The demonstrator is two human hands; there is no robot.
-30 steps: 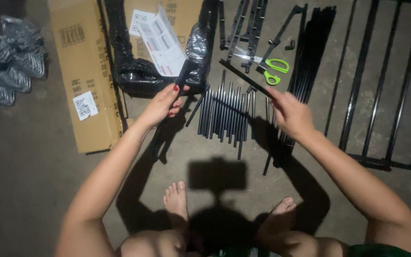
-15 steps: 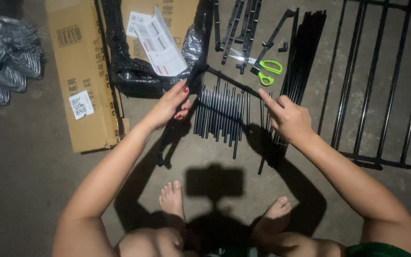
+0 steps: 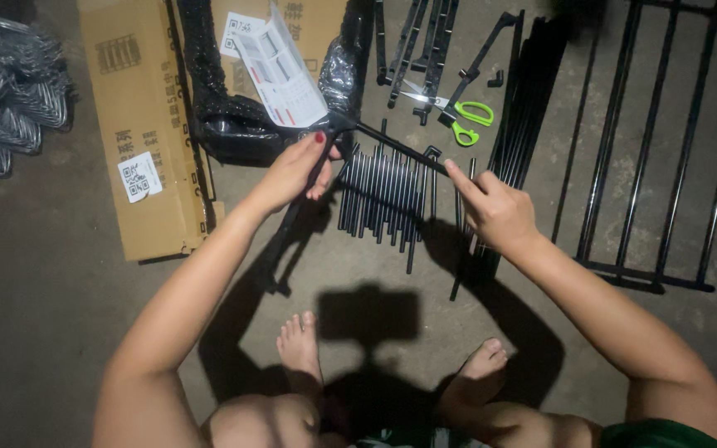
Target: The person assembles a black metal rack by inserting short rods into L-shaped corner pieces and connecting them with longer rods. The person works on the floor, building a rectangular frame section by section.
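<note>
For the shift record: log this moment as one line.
left hand: grips black rod | right hand: holds rod's other end | below: rod pile on floor

A thin black metal rod (image 3: 400, 148) runs slantwise through the upper middle of the frame, held above the floor. Its upper left end meets a black corner joint (image 3: 338, 124), from which a second black rod (image 3: 296, 207) slopes down to the lower left.

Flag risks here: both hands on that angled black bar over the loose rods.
Bare feet sit just below the loose black rods; a dropped black bar could land on toes. The right hand grips only the bar's end, so it may slip. Green-handled scissors lie open nearby.
</note>
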